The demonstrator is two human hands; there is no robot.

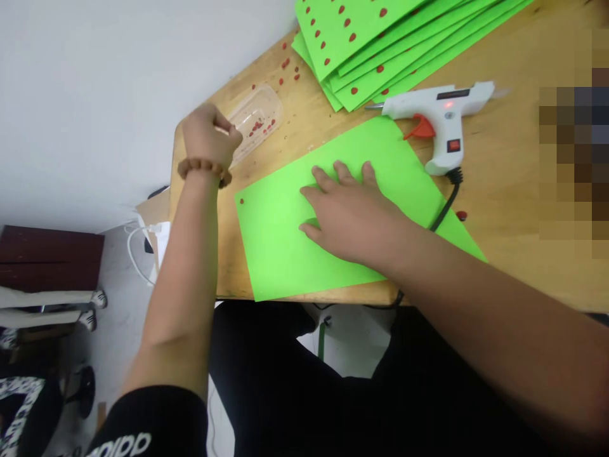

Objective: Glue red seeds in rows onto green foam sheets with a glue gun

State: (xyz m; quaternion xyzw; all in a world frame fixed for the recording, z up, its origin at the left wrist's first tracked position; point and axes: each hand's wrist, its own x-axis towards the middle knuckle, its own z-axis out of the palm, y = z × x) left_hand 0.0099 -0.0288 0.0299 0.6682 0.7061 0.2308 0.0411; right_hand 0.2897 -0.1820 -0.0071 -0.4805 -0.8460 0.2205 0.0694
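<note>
One green sheet [285,254], mid-frame, lay flat on the wooden table [514,184]; judged light, flexible and apt to slide or crease, best steadied under a flat palm or lifted by a free edge at lower left. One red piece [242,201] sat at its left corner; judged tiny, hard and easily dropped, suited to a fingertip pinch. Right hand [349,219]: entered from lower right, palm down on the sheet, fingers spread. Left hand [209,134]: upper left of centre, arm extended up the frame, fingers curled beside a clear plastic tray [269,101] of red bits; whether the tips pinched anything could not be told. One white glue gun [450,124], upper right, lay on its side. Several dotted green sheets [366,38], top, stacked unevenly.
</note>
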